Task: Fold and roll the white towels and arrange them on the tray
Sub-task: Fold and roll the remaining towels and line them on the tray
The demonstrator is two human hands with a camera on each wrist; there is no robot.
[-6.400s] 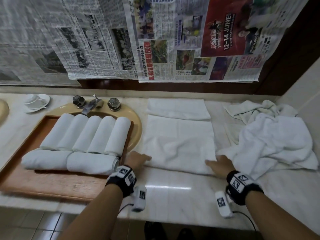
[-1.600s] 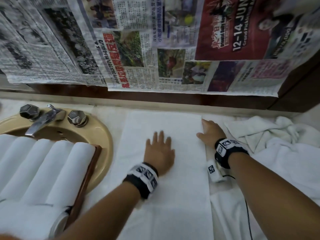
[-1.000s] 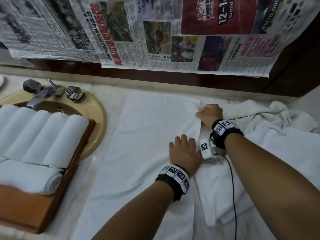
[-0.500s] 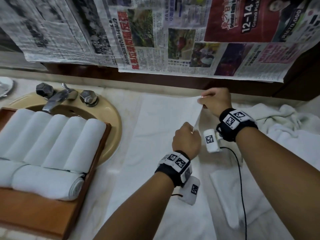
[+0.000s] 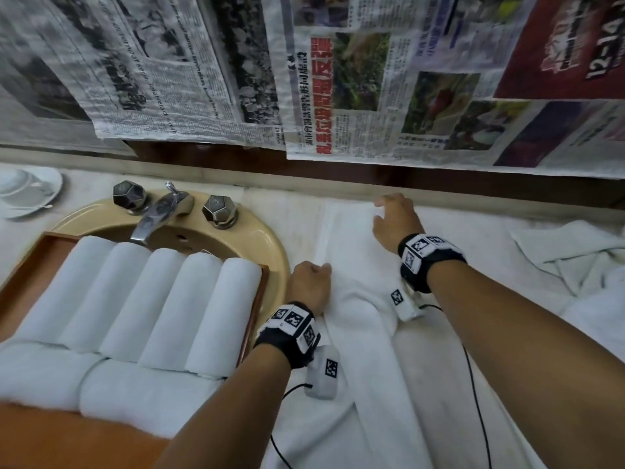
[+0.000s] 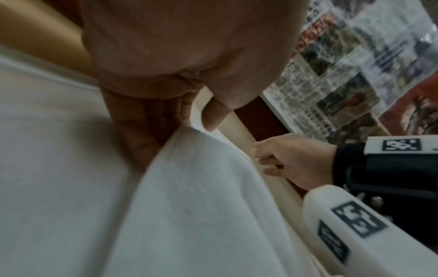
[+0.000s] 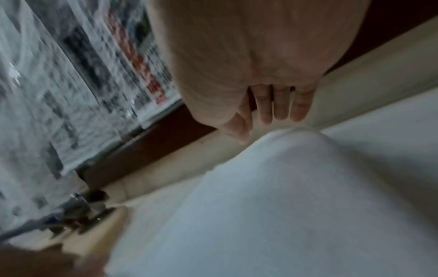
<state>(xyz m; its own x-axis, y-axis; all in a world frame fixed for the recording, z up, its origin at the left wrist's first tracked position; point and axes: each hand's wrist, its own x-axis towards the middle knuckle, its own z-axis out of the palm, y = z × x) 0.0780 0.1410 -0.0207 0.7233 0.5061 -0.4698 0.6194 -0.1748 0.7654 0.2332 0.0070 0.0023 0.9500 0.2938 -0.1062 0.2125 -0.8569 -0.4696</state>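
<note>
A white towel (image 5: 358,333) lies lengthwise on the counter, its right side folded over to the left. My left hand (image 5: 316,270) pinches the towel's folded-over edge beside the sink; in the left wrist view the thumb and fingers (image 6: 211,116) close on the cloth (image 6: 189,206). My right hand (image 5: 392,214) hovers with relaxed fingers over the towel's far end near the wall and holds nothing; the right wrist view shows its straight fingers (image 7: 279,108) just above the cloth (image 7: 284,187). The wooden tray (image 5: 30,265) at left holds several rolled white towels (image 5: 152,299).
The tray sits across a beige sink (image 5: 270,242) with a chrome faucet (image 5: 159,211). Loose white towels (image 5: 568,252) are heaped at the right. A cup and saucer (image 5: 23,191) stand at the far left. Newspaper (image 5: 338,79) covers the wall.
Both hands carried the towel's lifted right edge over to the left and laid it down. My right hand has let go of the far corner; my left still pinches the edge.
</note>
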